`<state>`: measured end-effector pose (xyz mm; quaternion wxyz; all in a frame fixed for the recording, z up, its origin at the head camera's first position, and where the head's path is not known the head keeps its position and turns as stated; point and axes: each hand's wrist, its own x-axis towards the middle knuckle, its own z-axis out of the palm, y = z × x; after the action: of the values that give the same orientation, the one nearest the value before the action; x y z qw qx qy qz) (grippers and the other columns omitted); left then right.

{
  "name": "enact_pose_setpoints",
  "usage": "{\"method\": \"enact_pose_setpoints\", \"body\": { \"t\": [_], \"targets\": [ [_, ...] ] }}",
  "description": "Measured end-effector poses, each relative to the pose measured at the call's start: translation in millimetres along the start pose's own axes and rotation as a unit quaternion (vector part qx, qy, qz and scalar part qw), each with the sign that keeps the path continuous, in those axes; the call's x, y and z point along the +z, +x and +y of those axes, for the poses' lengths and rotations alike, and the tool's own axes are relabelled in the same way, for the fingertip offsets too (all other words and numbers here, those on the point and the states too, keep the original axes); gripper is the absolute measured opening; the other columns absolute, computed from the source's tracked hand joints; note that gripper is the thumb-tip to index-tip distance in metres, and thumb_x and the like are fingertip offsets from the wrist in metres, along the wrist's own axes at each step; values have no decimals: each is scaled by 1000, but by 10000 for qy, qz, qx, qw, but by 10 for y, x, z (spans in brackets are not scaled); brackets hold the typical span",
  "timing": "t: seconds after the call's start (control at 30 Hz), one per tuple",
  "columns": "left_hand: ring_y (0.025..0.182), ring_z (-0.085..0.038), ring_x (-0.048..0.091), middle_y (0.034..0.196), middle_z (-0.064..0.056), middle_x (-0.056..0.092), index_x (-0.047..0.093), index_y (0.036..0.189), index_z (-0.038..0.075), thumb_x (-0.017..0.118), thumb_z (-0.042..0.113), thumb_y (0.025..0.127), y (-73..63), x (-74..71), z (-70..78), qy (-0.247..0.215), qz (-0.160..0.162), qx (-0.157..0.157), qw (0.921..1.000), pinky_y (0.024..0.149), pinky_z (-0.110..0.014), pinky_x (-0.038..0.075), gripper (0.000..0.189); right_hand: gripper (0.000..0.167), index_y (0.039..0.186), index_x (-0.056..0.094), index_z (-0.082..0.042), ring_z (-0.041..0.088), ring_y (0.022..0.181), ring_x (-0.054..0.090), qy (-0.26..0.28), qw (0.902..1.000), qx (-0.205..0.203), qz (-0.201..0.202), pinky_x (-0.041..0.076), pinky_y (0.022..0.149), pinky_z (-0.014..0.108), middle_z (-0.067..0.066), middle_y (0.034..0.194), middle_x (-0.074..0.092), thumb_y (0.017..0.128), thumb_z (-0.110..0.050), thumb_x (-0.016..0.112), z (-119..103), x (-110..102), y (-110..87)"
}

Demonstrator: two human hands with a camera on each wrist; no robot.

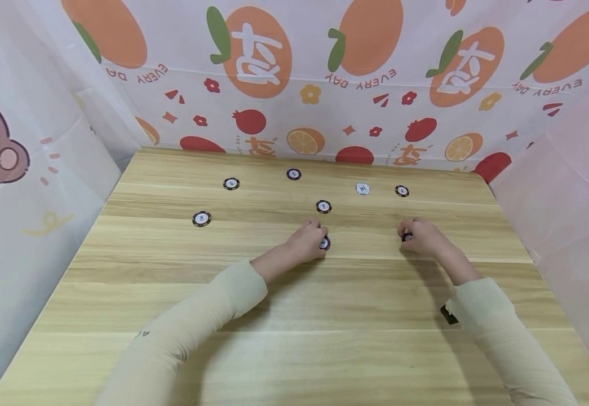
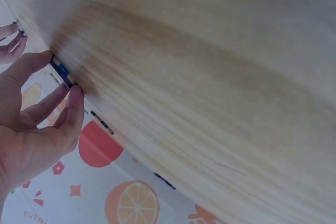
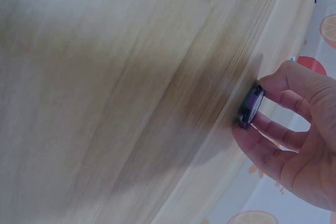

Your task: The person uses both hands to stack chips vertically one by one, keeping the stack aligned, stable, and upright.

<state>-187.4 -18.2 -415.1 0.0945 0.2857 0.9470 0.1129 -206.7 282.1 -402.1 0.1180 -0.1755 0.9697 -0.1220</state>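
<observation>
My left hand [image 1: 304,242] pinches a black poker chip [image 1: 325,243] by its edges near the middle of the table. In the left wrist view, thumb and fingertips sit at opposite sides of that chip [image 2: 63,73], right at the wood surface. Farther right, my right hand [image 1: 422,237] grips another black poker chip [image 1: 407,237], mostly covered by the fingers in the head view. The right wrist view has this chip [image 3: 252,106] between thumb and fingers, close to the tabletop. Just beyond the left hand lies a black chip [image 1: 323,206], flat and untouched.
Across the far part of the wooden table [image 1: 284,349] lie several more chips, including a white one [image 1: 362,188] and a black one [image 1: 402,191]. A small dark object [image 1: 448,316] lies beside the right sleeve. Fruit-printed curtain [image 1: 309,101] borders the back edge.
</observation>
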Motion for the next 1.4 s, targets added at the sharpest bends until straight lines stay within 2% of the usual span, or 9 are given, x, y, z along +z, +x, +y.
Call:
{"method": "enact_pose_setpoints", "body": {
  "t": [0.37, 0.6, 0.73, 1.0, 1.4],
  "targets": [
    [99, -28, 47, 109, -16, 50, 57, 115, -2, 69, 18, 79, 2, 4, -7, 6, -25, -15, 10000, 81, -32, 42, 43, 24, 93, 61, -5, 31, 84, 52, -48, 10000, -61, 18, 43, 72, 47, 19, 97, 55, 72, -9, 71, -73, 17, 20],
    [97, -27, 47, 107, -15, 51, 57, 115, -2, 70, 17, 80, -11, -4, 6, -66, 30, -11, 10000, 79, -31, 43, 42, 24, 93, 61, -5, 29, 81, 51, -28, 9999, -101, -24, 43, 72, 46, 18, 96, 55, 72, -11, 70, -176, 19, 34],
    [97, -26, 47, 108, -15, 50, 57, 116, -2, 70, 17, 80, -16, -11, 11, -78, 4, -37, 10000, 79, -30, 43, 43, 23, 93, 62, -6, 29, 82, 53, -15, 9998, -188, 8, 43, 74, 46, 18, 99, 56, 73, -11, 71, -262, 11, 41],
    [98, -26, 47, 108, -15, 50, 57, 115, -2, 70, 18, 80, -18, -9, 9, -122, 11, -27, 9999, 79, -31, 42, 41, 21, 90, 62, -10, 26, 80, 53, -225, 9984, -505, 64, 45, 71, 43, 13, 96, 56, 72, -12, 71, -457, 19, 85],
    [97, -26, 47, 107, -15, 50, 58, 114, -2, 69, 17, 80, -21, -7, 8, -171, 26, -52, 9998, 80, -31, 42, 41, 20, 92, 64, -10, 22, 78, 51, 1, 9971, -754, -81, 44, 70, 38, 8, 92, 54, 73, -9, 69, -818, 43, 189]
  ]
}}
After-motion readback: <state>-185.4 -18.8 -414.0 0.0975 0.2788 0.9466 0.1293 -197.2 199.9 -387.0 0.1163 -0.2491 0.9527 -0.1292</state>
